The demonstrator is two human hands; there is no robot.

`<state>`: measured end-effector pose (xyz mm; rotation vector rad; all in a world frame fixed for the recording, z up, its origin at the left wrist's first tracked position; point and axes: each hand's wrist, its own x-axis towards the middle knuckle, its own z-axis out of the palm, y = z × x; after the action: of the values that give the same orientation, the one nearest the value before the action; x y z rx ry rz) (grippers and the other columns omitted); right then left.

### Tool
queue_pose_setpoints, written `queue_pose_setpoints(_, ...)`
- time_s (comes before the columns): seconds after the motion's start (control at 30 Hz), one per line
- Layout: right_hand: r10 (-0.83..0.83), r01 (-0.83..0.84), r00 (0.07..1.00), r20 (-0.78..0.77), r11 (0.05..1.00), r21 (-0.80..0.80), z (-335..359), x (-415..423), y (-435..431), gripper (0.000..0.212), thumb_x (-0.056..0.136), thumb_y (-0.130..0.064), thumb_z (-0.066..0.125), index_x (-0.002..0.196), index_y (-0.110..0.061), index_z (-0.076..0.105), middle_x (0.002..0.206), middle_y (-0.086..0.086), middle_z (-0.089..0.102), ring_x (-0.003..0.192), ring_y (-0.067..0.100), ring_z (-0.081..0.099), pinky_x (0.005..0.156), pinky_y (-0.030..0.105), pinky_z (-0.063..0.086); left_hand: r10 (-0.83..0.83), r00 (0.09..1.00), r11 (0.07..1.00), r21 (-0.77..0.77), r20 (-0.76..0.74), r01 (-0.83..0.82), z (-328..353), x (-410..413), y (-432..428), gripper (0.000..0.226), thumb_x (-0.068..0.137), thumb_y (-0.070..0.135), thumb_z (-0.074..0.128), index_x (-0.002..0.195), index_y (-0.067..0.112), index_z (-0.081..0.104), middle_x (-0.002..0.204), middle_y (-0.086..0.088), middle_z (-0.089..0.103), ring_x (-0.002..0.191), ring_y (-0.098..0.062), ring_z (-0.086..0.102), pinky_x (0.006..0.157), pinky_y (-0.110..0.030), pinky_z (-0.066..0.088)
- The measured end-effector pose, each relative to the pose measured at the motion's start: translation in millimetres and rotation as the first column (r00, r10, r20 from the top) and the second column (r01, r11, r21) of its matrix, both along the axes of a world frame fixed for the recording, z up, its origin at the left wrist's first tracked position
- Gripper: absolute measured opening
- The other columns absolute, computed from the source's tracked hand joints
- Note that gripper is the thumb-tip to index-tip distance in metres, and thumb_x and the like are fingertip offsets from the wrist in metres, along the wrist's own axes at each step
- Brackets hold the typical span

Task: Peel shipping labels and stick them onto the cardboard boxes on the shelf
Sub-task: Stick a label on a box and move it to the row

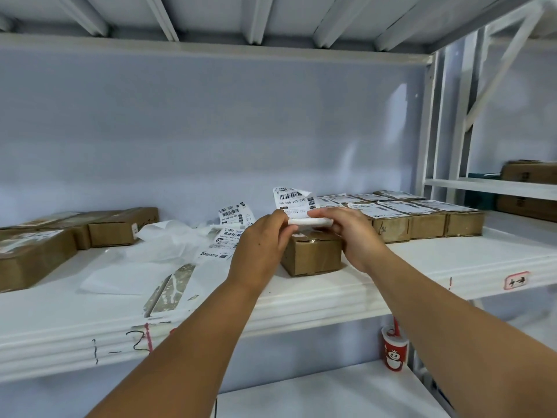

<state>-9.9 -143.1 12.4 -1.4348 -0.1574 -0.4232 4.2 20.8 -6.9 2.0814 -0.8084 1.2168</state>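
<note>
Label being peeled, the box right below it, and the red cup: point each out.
label (294, 198), head view, printed barcode face.
box below the label (313, 256), head view, front wall.
red cup (394, 354), head view, printed side.

free: shelf (407, 263) front strip, gap above | blocked: brown boxes (36, 254) left, 1 box (313, 256) centre, labelled boxes (422, 220) right, backing paper (156, 242)

Lone brown cardboard box (313, 254) near the shelf (331, 294) front edge. Shipping label (294, 199): white, barcoded, upright just above the box, top corner curling, lower part folded. Labelled boxes (428, 218) in rows right of box. Loose labels (229, 233) left of it. Plain boxes (117, 226) farther left.
</note>
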Motion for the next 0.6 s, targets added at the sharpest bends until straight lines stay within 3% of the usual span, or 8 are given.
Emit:
queue_pose_setpoints(0.1,0.027,-0.025,1.0,-0.008,0.987,0.162,-5,-2,4,0.019,0.085,-0.01,0.054,0.091,-0.007,0.073,0.097,0.015,0.07,0.084,0.025,0.066,0.07,0.027,0.052,-0.003,1.0,1.0,-0.017,0.014,0.003,-1,2,0,0.017,0.085,0.023,0.064,0.08,0.006,0.06,0.07,-0.007,0.063,0.059,-0.023,0.054,0.054,-0.02,0.029)
queue_pose_setpoints(0.2,0.119,-0.11,0.992,-0.035,0.977,0.183,-10,-4,3,0.034,0.094,-0.032,0.047,0.107,-0.008,0.068,0.104,0.012,0.07,0.087,0.022,0.066,0.08,0.031,0.052,-0.047,0.999,0.999,-0.014,-0.013,0.047,-2,4,-1,0.013,0.086,0.018,0.066,0.084,0.006,0.063,0.077,-0.008,0.065,0.067,-0.022,0.056,0.06,-0.019,0.031)
queue_pose_setpoints(0.27,0.122,-0.121,0.993,0.001,0.983,0.136,-10,-6,3,0.033,0.094,-0.034,0.049,0.102,-0.011,0.07,0.105,0.011,0.071,0.092,0.022,0.067,0.083,0.033,0.052,-0.056,0.998,0.998,-0.02,-0.029,0.055,-2,4,-1,0.013,0.086,0.017,0.066,0.089,0.005,0.066,0.087,-0.009,0.068,0.075,-0.024,0.06,0.066,-0.017,0.034)
queue_pose_setpoints(0.37,0.083,-0.096,0.992,0.093,0.986,0.139,-11,-7,4,0.016,0.091,-0.014,0.051,0.088,-0.012,0.067,0.086,0.002,0.072,0.08,0.016,0.068,0.067,0.026,0.053,-0.052,0.998,0.998,-0.041,-0.047,0.051,-2,4,-1,0.018,0.085,0.016,0.067,0.096,0.001,0.069,0.101,-0.012,0.069,0.086,-0.026,0.064,0.077,-0.016,0.038)
queue_pose_setpoints(0.47,0.097,-0.108,0.991,0.094,0.986,0.125,-12,-6,2,0.011,0.081,-0.007,0.052,0.081,-0.015,0.061,0.082,0.006,0.068,0.074,0.017,0.064,0.059,0.027,0.045,-0.079,0.994,0.995,-0.07,-0.074,0.074,-1,2,-1,0.023,0.084,0.013,0.068,0.103,0.001,0.07,0.108,-0.012,0.068,0.092,-0.026,0.065,0.09,-0.026,0.047)
queue_pose_setpoints(0.53,0.069,-0.076,0.995,0.074,0.992,0.097,-14,-4,0,0.015,0.074,-0.003,0.053,0.078,-0.014,0.062,0.081,0.009,0.066,0.074,0.02,0.061,0.058,0.026,0.046,-0.11,0.99,0.988,-0.117,-0.086,0.099,-1,2,-1,0.023,0.083,0.011,0.069,0.104,0.003,0.071,0.108,-0.009,0.069,0.094,-0.023,0.066,0.092,-0.035,0.051)
queue_pose_setpoints(0.6,0.043,-0.05,0.996,0.082,0.995,0.089,-15,-4,1,0.025,0.082,0.006,0.051,0.074,-0.013,0.066,0.073,0.005,0.07,0.07,0.017,0.064,0.059,0.023,0.051,-0.147,0.981,0.976,-0.183,-0.128,0.122,0,0,0,0.023,0.081,0.011,0.071,0.103,0.005,0.072,0.108,-0.006,0.069,0.096,-0.019,0.066,0.092,-0.036,0.052)
